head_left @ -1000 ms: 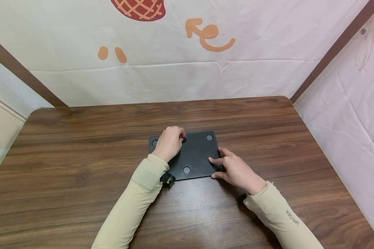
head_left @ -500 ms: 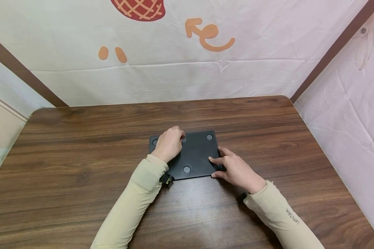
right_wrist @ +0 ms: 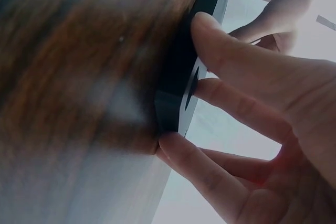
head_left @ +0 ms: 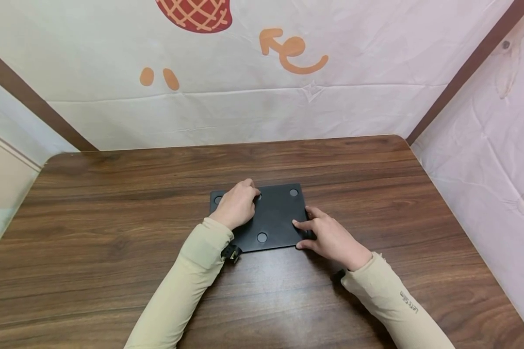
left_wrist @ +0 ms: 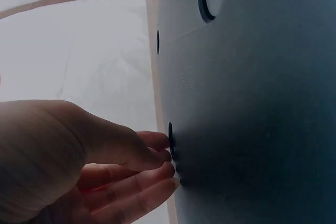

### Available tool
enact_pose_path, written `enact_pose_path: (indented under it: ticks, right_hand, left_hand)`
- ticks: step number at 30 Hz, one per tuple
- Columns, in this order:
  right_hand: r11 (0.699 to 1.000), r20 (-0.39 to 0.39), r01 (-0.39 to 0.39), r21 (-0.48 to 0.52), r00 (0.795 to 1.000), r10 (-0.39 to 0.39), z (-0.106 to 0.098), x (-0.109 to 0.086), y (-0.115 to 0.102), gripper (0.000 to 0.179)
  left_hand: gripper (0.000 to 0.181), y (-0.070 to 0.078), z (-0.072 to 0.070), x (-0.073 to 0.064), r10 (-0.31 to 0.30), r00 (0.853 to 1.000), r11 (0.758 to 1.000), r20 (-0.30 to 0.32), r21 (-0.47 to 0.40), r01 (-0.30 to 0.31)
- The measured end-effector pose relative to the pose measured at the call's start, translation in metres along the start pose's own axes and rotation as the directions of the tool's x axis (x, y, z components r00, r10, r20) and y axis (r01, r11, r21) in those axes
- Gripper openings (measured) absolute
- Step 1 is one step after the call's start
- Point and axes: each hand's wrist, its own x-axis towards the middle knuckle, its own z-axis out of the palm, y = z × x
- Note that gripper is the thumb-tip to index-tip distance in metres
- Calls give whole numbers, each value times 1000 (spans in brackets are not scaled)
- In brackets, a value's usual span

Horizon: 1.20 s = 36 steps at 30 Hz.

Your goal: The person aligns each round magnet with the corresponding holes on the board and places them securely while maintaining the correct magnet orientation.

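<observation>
A flat black rectangular panel (head_left: 279,213) lies on the table, with several round grey recesses in its upper face. My left hand (head_left: 234,204) reaches over its left half. Its fingertips touch the face beside the round recess (head_left: 258,196) at the middle of the far edge. In the left wrist view the thumb lies close to the fingers; whether anything small is between them is hidden. At the near right corner my right hand (head_left: 334,240) grips the panel: thumb (right_wrist: 207,24) on the near side, one finger on top, others along the right edge.
The brown wood-grain table (head_left: 113,218) extends around the panel on all sides. A white printed fabric wall (head_left: 227,116) stands behind its far edge, and another fabric wall (head_left: 476,160) stands to the right. A small black device (head_left: 231,253) sits at the left wrist.
My left hand has shifted very slightly at the recess, its wrist moving a little to the left. The panel and my right hand look unmoved.
</observation>
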Motion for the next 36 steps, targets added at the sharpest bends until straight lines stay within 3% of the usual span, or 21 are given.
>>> enact_pose_path:
  ticks: [9,20,28,36]
  right_hand:
    - [1000,23,-24,-1,999,24,0,0,0,52]
    - [998,32,-43,45,999,42,-3,-1,-2,49]
    - [998,47,-67,14,997,66,0,-4,-9,64]
    - [998,27,-66,14,997,66,4,-3,-14,72]
  left_hand:
    - [31,-1,-3,-12,18,1000,1000,-8,1,-18]
    - [29,-7,-4,-48,42,994,999,-104,21,-40]
    - [27,-9,-4,-69,109,983,993,-145,60,-101]
    - [40,-12,-4,-86,63,995,998,-82,12,-62]
